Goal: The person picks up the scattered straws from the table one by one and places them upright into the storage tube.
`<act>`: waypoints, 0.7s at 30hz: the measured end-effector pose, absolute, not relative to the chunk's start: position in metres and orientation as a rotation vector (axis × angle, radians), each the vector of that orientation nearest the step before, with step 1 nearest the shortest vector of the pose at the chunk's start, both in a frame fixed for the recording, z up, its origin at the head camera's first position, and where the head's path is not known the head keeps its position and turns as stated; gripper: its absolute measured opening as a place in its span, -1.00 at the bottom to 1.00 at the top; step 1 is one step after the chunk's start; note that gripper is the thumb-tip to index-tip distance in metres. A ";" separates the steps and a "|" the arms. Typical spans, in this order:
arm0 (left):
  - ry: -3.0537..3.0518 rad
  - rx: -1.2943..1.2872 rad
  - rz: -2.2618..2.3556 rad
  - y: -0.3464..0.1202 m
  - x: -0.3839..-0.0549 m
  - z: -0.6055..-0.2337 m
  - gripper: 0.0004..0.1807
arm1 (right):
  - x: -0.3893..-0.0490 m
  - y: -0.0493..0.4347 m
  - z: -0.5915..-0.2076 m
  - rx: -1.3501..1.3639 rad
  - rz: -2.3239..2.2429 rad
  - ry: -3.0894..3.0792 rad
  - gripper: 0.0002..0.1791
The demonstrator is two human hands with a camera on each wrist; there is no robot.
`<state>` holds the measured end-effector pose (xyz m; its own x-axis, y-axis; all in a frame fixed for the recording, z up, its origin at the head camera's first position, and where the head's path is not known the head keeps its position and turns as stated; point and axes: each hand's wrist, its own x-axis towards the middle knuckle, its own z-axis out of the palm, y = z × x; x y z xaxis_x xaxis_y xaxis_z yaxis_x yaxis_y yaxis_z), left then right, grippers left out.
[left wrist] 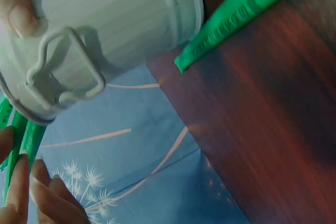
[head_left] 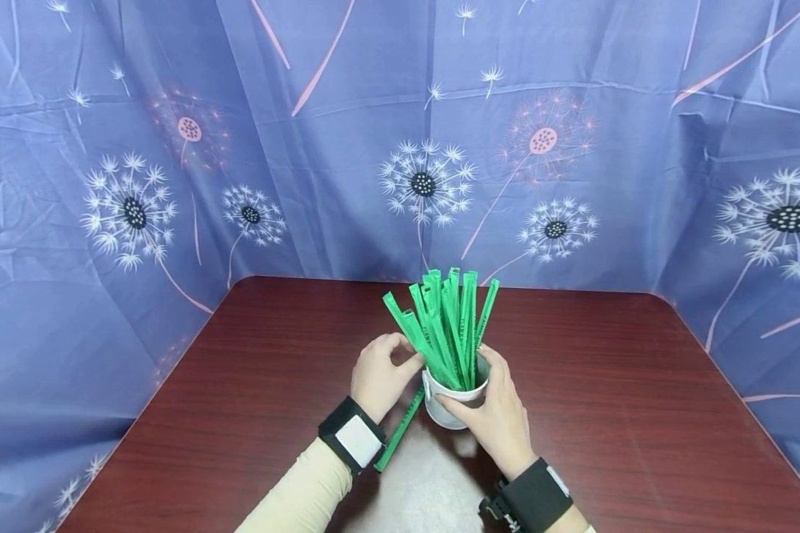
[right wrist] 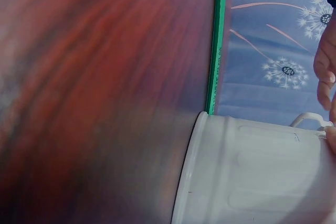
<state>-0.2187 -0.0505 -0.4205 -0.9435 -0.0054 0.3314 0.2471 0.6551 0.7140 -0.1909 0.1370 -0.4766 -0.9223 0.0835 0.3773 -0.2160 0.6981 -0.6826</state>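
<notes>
A small white bucket (head_left: 444, 416) with a wire-like side handle (left wrist: 97, 80) stands upright on the table. Many slim green stick packets (head_left: 448, 326) rise out of it, fanning apart at the top. My left hand (head_left: 375, 379) is at the bucket's left rim, thumb and fingers pinching packets there; exactly how many is hidden. My right hand (head_left: 503, 418) grips the bucket's rim from the right, thumb across the front. One loose green stick packet (head_left: 400, 433) lies on the table, left of the bucket and beside my left wrist, its far end near the bucket's base.
The dark red wooden table (head_left: 627, 385) extends on both sides of the bucket. A blue curtain (head_left: 347, 170) with dandelion prints hangs behind the table and along its sides. Black bands (head_left: 533, 494) are strapped round both wrists.
</notes>
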 end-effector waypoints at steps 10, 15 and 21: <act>-2.679 -0.168 -1.073 -0.043 -0.217 -0.427 -0.79 | -0.190 0.136 -0.477 0.122 1.102 -2.518 0.08; -2.661 -0.239 -1.221 -0.051 -0.218 -0.433 -0.75 | -0.190 0.136 -0.477 0.127 1.104 -2.513 0.08; -2.709 -0.349 -1.246 -0.059 -0.220 -0.446 -0.80 | -0.191 0.137 -0.477 0.124 1.094 -2.518 0.07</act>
<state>-0.2200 -0.0590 -0.4459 -0.9634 0.1508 0.2215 0.2663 0.6301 0.7295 -0.1913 0.1366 -0.4775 -0.9197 0.0730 0.3857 -0.2322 0.6911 -0.6844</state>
